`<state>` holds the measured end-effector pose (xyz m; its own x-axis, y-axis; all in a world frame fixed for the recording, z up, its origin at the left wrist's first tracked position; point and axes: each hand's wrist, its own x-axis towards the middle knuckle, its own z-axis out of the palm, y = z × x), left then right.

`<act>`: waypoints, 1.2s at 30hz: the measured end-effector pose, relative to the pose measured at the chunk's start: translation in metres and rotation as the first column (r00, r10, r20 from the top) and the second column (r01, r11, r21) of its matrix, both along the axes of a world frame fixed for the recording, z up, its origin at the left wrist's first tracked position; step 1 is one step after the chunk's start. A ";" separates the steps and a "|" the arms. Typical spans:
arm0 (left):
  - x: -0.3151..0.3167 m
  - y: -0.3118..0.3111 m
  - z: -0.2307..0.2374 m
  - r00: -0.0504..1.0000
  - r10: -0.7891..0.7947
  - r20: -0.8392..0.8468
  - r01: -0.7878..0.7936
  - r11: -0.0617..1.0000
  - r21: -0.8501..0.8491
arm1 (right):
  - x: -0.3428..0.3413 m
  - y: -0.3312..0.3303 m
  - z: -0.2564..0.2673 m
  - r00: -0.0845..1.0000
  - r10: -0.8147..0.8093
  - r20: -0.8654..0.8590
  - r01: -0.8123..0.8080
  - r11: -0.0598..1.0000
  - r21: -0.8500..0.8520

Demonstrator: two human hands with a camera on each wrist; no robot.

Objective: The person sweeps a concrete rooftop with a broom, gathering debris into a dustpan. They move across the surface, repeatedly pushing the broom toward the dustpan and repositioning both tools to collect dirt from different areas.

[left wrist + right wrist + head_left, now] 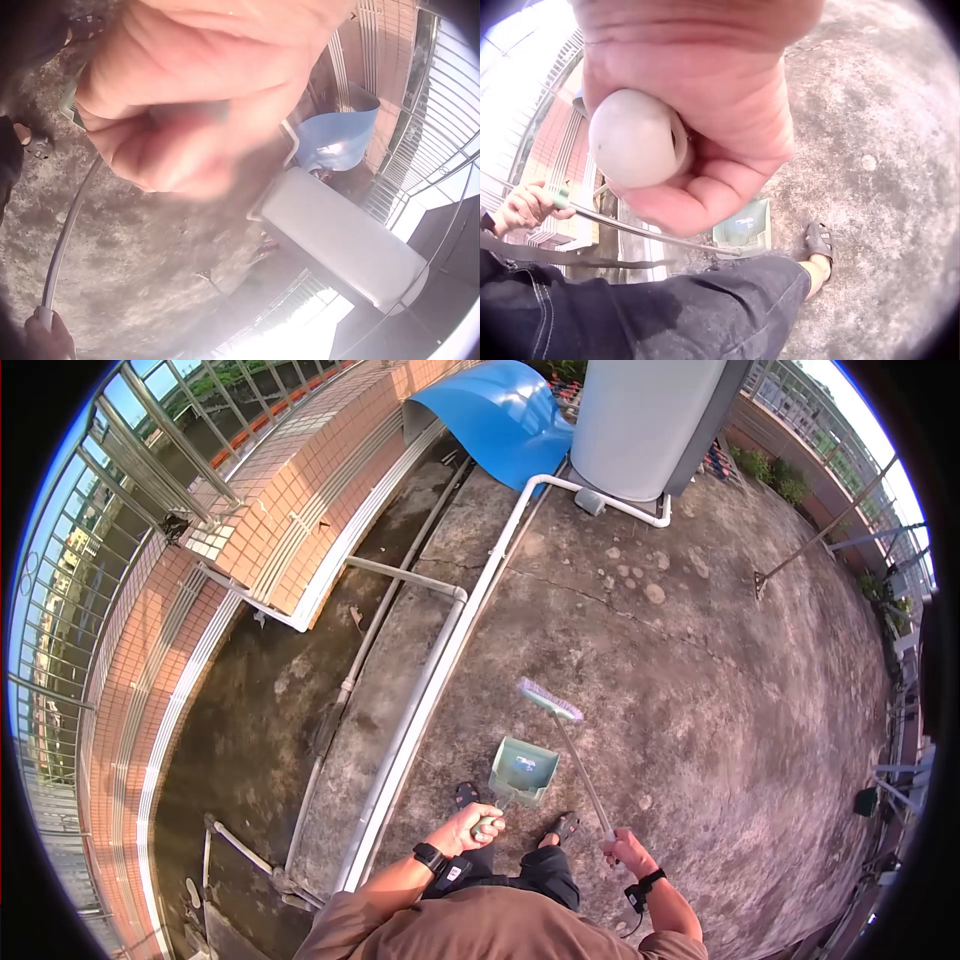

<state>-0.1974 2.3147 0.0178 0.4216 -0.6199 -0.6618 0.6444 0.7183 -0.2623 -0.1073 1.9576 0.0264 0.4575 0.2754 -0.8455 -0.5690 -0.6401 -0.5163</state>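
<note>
My left hand (468,830) grips the green end of a long-handled dustpan (520,790). The light green pan sits low in front of my feet, with a small whitish-blue patch inside. In the right wrist view its metal pole (645,231) runs down from the left hand to the pan. With my right hand (628,850) I hold a broom by its pole (585,775); the rounded white handle end (634,139) pokes out of the fist. The broom head (550,701), with pale purple bristles, is just beyond the pan, over the concrete floor.
A long white pipe (430,680) runs along the floor on my left, beside a dark wet channel (240,760) and a tiled wall (290,520). Ahead stand a large grey tank (640,430) and a curved blue sheet (500,420). My sandal (565,825) is near the pan.
</note>
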 end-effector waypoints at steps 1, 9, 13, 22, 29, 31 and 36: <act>-0.005 0.009 0.001 1.000 0.011 -0.005 -0.011 1.000 0.001 | 0.025 0.022 -0.002 0.998 -0.018 0.052 0.018 1.000 0.005; -0.015 0.063 0.020 0.997 0.066 -0.030 -0.059 0.976 0.211 | 0.226 0.175 -0.107 0.960 0.097 0.263 -0.101 0.995 -0.002; -0.007 0.087 0.016 0.994 0.103 -0.021 -0.091 0.948 0.305 | 0.233 0.242 -0.160 0.934 0.097 0.345 -0.064 0.992 -0.105; -0.012 0.154 -0.005 0.997 0.060 -0.037 -0.045 0.942 0.331 | 0.036 0.131 -0.207 0.591 0.805 0.041 -0.713 0.546 -0.439; -0.003 0.159 -0.003 1.000 0.023 0.006 -0.024 0.934 0.357 | -0.050 0.041 -0.044 0.627 0.740 -0.243 -0.765 0.525 -0.374; 0.007 0.156 0.012 1.000 0.019 -0.004 -0.016 0.931 0.364 | -0.055 0.037 -0.019 0.733 0.619 -0.283 -0.680 0.643 -0.352; 0.001 0.146 -0.005 0.999 -0.013 -0.041 0.023 0.966 0.258 | -0.083 0.027 -0.026 0.986 0.132 -0.101 -0.147 0.977 -0.153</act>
<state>-0.1966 2.4611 0.0125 0.3830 -0.4331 -0.8159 0.6511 0.7531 -0.0941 -0.1905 1.9848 -0.0001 0.3444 0.1892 -0.9196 -0.5075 -0.7865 -0.3519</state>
